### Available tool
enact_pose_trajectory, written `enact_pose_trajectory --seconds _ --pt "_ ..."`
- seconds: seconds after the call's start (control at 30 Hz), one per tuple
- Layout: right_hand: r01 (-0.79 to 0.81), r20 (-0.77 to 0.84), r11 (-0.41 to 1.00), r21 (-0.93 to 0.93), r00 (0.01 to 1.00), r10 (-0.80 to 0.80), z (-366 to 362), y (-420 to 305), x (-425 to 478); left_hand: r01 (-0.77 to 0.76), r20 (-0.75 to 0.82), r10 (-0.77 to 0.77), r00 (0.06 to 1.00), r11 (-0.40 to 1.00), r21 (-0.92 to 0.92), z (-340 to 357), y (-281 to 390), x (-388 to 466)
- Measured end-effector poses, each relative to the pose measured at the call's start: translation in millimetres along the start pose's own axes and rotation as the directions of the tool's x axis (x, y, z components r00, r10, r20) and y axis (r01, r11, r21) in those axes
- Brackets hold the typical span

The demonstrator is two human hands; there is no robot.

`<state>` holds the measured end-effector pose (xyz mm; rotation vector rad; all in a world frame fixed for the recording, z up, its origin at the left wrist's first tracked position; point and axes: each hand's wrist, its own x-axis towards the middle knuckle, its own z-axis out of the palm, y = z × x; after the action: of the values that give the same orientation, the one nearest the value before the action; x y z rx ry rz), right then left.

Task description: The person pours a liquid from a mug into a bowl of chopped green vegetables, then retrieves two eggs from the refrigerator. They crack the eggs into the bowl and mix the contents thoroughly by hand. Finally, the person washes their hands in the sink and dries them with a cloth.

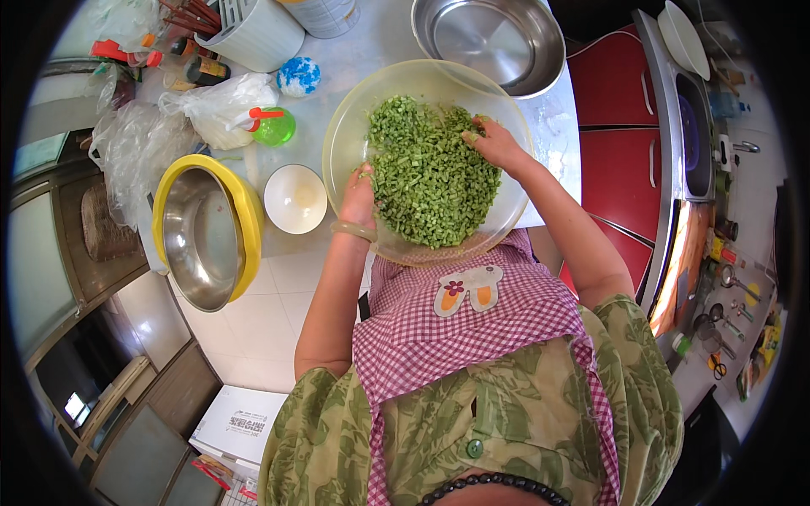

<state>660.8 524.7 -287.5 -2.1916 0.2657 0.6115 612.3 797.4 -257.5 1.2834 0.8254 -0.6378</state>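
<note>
A large translucent yellowish plastic bowl [342, 126] stands at the table's near edge, against the checked apron. Finely chopped green vegetable [436, 183] fills its middle. My left hand [359, 197], with a bangle at the wrist, lies at the left side inside the bowl, its fingertips against the heap and green bits on them. My right hand [493, 144] reaches over the right side, fingers spread, fingertips in the upper right of the heap, also flecked with green. Part of the left fingers is hidden by the hand itself.
Behind the bowl sits a steel basin [484, 38]. To the left are a white bowl [295, 199], a steel bowl [199, 237] inside a yellow basin [252, 234], a green spray bottle [275, 126], plastic bags [139, 152] and a white utensil holder [259, 38]. Red cabinets [617, 171] stand right.
</note>
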Motion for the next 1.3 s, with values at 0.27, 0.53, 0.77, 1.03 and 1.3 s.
enact_pose_trajectory --seconds 0.27,0.53,0.77,1.03,1.3 --pt "0.200 0.199 0.978 0.051 0.958 -0.206 43 -17 5 -0.253 0.042 0.250 0.967 0.951 0.175 28 -54 52" --pt "0.250 -0.105 0.968 0.033 0.964 -0.246 17 -19 44 -0.436 -0.182 0.557 0.811 0.781 0.448 20 -22 66" --pt "0.261 0.200 0.961 0.086 0.941 -0.274 79 -68 73 -0.225 -0.173 0.234 0.957 0.972 0.074 51 23 104" --pt "0.136 0.148 0.986 0.097 0.978 -0.150 -15 -31 -36 -0.291 0.091 0.334 0.938 0.619 0.730 2 -52 34" --pt "-0.196 0.211 0.753 0.628 0.974 0.078 65 -21 -31 -0.205 -0.022 0.209 0.978 0.972 0.116 53 -50 46"
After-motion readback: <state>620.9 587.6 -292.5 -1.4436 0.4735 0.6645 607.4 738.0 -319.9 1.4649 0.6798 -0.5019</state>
